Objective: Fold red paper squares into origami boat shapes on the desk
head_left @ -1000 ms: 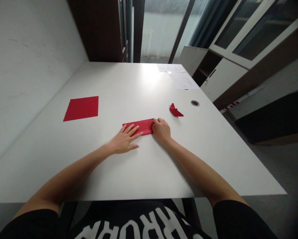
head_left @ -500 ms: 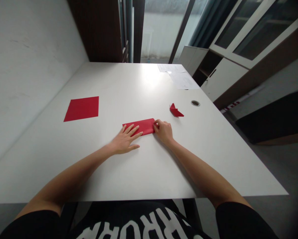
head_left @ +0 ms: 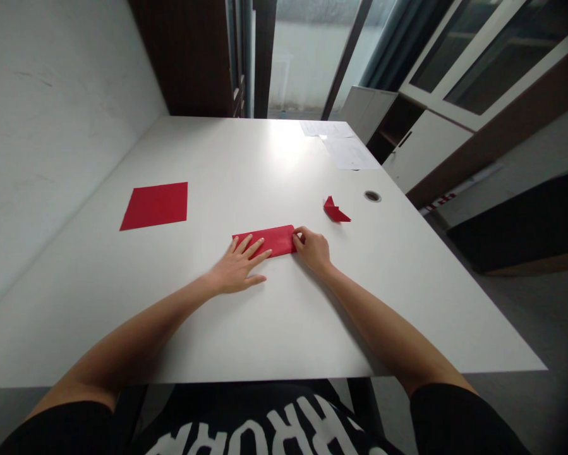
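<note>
1. Left hand [head_left: 239,268]: open, fingers spread wide, the fingertips [head_left: 254,245] resting on the left half of a folded red paper strip [head_left: 277,241]. The flat, spread position seems suited to pinning the strip against the tabletop.
2. Right hand [head_left: 313,249]: curled, fingertips [head_left: 297,232] at the strip's right end. Whether they pinch the paper or only touch it cannot be told from this view.
3. Folded red paper strip: long, flat, lying crosswise between both hands and touching both. This central placement appears to give each hand one end.
4. Red paper square [head_left: 155,206]: flat, unfolded, well apart to the left of the left hand, apparently set aside clear of the working area.
5. Small folded red paper piece [head_left: 335,212]: pointed, beyond the right hand, near a round grommet [head_left: 372,196].
6. White table [head_left: 217,158]: carries everything listed, with printed paper sheets [head_left: 349,153] at its far edge, perhaps pushed there out of reach of the hands.
</note>
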Demonstrator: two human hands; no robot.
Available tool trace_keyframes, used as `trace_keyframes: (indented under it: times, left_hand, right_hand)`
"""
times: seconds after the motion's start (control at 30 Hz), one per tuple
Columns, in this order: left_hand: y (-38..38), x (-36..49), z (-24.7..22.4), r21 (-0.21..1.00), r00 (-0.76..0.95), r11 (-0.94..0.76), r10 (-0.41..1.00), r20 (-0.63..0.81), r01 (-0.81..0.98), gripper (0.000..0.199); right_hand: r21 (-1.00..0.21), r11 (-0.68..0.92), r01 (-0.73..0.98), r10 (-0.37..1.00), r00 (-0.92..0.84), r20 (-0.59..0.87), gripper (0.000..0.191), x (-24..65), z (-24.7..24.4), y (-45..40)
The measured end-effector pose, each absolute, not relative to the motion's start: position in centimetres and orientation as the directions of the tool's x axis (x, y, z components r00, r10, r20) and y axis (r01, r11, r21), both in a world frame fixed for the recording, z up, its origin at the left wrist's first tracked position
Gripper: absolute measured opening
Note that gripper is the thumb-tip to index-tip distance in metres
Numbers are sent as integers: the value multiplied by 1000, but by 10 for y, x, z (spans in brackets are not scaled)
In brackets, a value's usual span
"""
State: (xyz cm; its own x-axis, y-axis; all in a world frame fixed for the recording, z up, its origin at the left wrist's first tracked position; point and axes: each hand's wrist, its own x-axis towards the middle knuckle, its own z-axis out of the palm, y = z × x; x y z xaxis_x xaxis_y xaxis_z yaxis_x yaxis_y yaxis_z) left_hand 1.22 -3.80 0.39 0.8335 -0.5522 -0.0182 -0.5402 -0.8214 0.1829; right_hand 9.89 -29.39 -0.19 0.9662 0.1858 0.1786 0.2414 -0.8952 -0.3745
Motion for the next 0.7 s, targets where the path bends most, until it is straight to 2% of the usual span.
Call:
trace_keyframes:
  times: [0.33, 0.57, 0.7]
  left_hand:
    - [-40, 9, 6, 227, 859, -830, -507, 72, -509, 65]
    - [-47, 24, 18, 266, 877, -836, -457, 147, -480, 45]
    - [-53, 44, 19, 225, 910, -882, -393, 133, -414, 46]
  right_hand:
    - [-382, -889, 250, 214, 967, 135, 29, 100, 0, -293]
    - [-378, -895, 235, 209, 972, 111, 28, 101, 1, -293]
    - [-343, -908, 241, 213, 970, 118, 29, 101, 3, -292]
